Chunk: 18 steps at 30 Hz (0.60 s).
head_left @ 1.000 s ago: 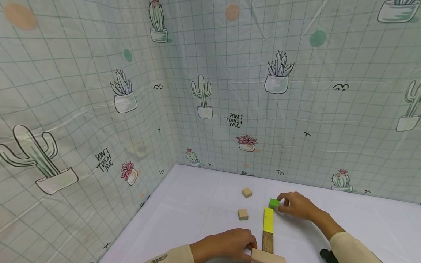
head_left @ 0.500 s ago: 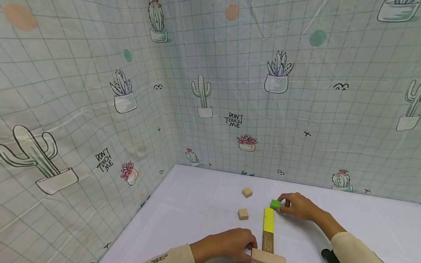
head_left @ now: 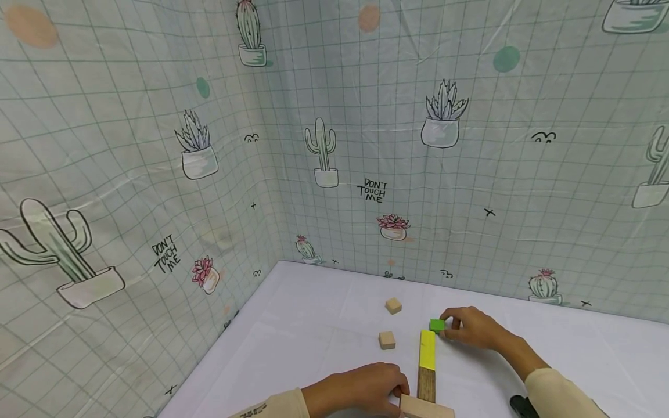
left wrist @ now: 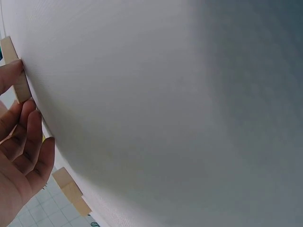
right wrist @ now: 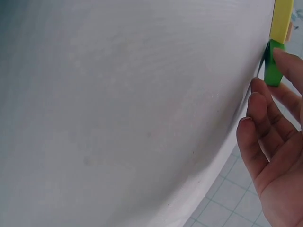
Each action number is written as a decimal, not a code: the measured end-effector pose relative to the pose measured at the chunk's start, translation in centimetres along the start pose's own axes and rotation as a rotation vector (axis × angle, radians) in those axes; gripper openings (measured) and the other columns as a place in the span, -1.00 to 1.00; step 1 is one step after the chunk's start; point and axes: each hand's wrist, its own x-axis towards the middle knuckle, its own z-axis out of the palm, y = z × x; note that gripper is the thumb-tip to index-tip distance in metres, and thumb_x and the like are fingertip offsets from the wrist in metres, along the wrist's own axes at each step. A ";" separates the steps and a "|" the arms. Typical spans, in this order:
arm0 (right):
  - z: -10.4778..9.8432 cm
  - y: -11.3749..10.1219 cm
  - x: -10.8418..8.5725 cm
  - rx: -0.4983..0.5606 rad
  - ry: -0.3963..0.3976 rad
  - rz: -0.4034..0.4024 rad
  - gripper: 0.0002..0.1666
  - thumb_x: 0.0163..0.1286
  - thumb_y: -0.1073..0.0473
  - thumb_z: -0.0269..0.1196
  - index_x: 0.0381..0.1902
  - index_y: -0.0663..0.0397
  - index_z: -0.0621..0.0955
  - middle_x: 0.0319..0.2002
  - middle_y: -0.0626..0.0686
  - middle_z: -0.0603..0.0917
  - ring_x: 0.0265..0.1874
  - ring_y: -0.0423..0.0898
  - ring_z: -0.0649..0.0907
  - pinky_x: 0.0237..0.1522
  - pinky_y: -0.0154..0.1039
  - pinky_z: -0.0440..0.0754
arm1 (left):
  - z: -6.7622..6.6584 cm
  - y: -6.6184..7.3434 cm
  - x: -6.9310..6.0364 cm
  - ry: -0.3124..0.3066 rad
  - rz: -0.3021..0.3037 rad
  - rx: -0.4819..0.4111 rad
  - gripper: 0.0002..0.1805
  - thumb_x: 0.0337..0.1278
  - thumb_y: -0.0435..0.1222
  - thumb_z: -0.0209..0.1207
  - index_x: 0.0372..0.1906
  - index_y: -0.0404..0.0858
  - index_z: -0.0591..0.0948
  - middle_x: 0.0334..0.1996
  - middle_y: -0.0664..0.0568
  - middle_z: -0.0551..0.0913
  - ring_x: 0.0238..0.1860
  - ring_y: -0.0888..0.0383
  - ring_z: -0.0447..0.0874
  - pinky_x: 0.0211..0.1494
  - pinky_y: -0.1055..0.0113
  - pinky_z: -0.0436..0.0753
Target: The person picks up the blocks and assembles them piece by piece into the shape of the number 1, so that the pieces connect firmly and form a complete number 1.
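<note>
My right hand (head_left: 473, 328) pinches a small green block (head_left: 436, 325) between thumb and fingers at the far end of a yellow block (head_left: 427, 349). In the right wrist view the green block (right wrist: 274, 64) meets or nearly meets the yellow block's end. A dark brown wooden block (head_left: 426, 384) continues the row toward me. Across its near end lies a pale wooden block (head_left: 425, 407), cut off by the bottom of the head view. My left hand (head_left: 366, 388) holds that pale block by its left end; the left wrist view shows thumb and fingers on the block (left wrist: 21, 87).
Two small plain wooden cubes stand left of the row, a nearer cube (head_left: 387, 341) and a farther cube (head_left: 394, 306). A black object (head_left: 522, 406) lies partly under the right sleeve. The white table (head_left: 313, 325) ends at a cactus-print curtain (head_left: 366, 145).
The green block in my right hand has shifted slightly toward me and turned a little beside the yellow block's end. My left hand has stayed in place on the pale block.
</note>
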 end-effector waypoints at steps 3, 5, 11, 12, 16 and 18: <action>0.0 0.0 0.0 -0.001 0.000 0.001 -0.65 0.26 0.02 0.41 -0.05 0.04 0.69 -0.43 -0.15 0.62 -0.49 -0.26 0.47 -0.45 -0.32 0.44 | 0.0 0.0 0.0 0.001 -0.001 0.001 -0.76 0.19 -0.15 0.39 -0.06 -0.08 0.71 -0.37 0.31 0.54 -0.37 0.48 0.41 -0.19 0.60 0.49; 0.0 0.1 0.0 0.002 -0.003 0.001 -0.64 0.26 0.02 0.41 -0.04 0.04 0.69 -0.42 -0.15 0.62 -0.48 -0.26 0.47 -0.45 -0.32 0.45 | 0.0 0.0 0.0 0.001 0.001 0.001 -0.76 0.19 -0.15 0.39 -0.06 -0.08 0.71 -0.37 0.31 0.54 -0.37 0.48 0.41 -0.21 0.60 0.49; 0.0 0.1 0.0 0.014 -0.013 -0.005 -0.63 0.27 0.02 0.41 -0.03 0.05 0.68 -0.43 -0.15 0.61 -0.49 -0.26 0.46 -0.45 -0.32 0.43 | 0.0 0.0 0.0 -0.001 0.005 0.001 -0.75 0.20 -0.16 0.38 -0.05 -0.10 0.71 -0.37 0.30 0.54 -0.38 0.48 0.40 -0.22 0.60 0.48; 0.0 0.1 0.0 0.015 -0.015 -0.004 -0.63 0.27 0.02 0.41 -0.03 0.05 0.68 -0.43 -0.15 0.61 -0.49 -0.26 0.46 -0.45 -0.32 0.43 | 0.1 0.0 0.0 -0.001 0.005 0.000 -0.75 0.21 -0.16 0.38 -0.05 -0.10 0.71 -0.37 0.30 0.54 -0.37 0.48 0.40 -0.21 0.60 0.48; 0.0 0.2 0.1 0.013 -0.024 -0.004 -0.63 0.27 0.02 0.41 -0.02 0.05 0.68 -0.43 -0.15 0.60 -0.50 -0.27 0.46 -0.45 -0.33 0.43 | 0.1 0.0 -0.1 0.008 0.011 0.003 -0.76 0.20 -0.16 0.38 -0.06 -0.10 0.70 -0.36 0.30 0.54 -0.37 0.49 0.40 -0.20 0.60 0.48; 0.0 0.3 0.1 0.014 -0.030 0.000 -0.62 0.27 0.01 0.41 -0.01 0.04 0.68 -0.43 -0.15 0.60 -0.49 -0.26 0.46 -0.45 -0.32 0.43 | 0.1 0.0 -0.2 0.015 0.013 0.002 -0.75 0.19 -0.15 0.39 -0.06 -0.09 0.70 -0.37 0.30 0.53 -0.37 0.49 0.40 -0.20 0.61 0.48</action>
